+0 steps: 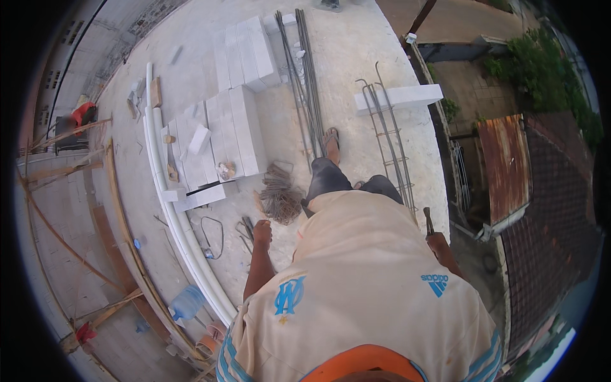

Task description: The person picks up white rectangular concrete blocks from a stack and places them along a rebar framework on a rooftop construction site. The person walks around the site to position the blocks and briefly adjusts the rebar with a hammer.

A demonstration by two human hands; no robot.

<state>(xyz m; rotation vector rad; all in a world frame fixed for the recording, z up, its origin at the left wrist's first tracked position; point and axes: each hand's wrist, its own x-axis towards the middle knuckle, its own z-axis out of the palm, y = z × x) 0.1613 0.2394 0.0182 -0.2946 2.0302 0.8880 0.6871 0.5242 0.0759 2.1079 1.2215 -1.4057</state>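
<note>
My right hand (pixel 439 244) is closed around the handles of dark metal pincers (pixel 428 221), their head pointing away from me. It hangs at my right side, close to the near end of a rebar cage (pixel 393 143). My left hand (pixel 262 233) is curled closed at my left side; whatever its fingers hold, if anything, is hidden. Just beyond it on the concrete lies a pile of bent rebar stirrups (pixel 280 196). A few short dark bars (pixel 245 228) rest on the floor beside that hand, apart from it.
Long rebars (pixel 307 83) stretch ahead by my foot. White blocks (pixel 238 130) are stacked ahead left; another white block (pixel 414 97) lies under the cage. White pipes (pixel 184 229) run along the left, near timber framing (pixel 121 197). The slab drops off at its right edge (pixel 439 149).
</note>
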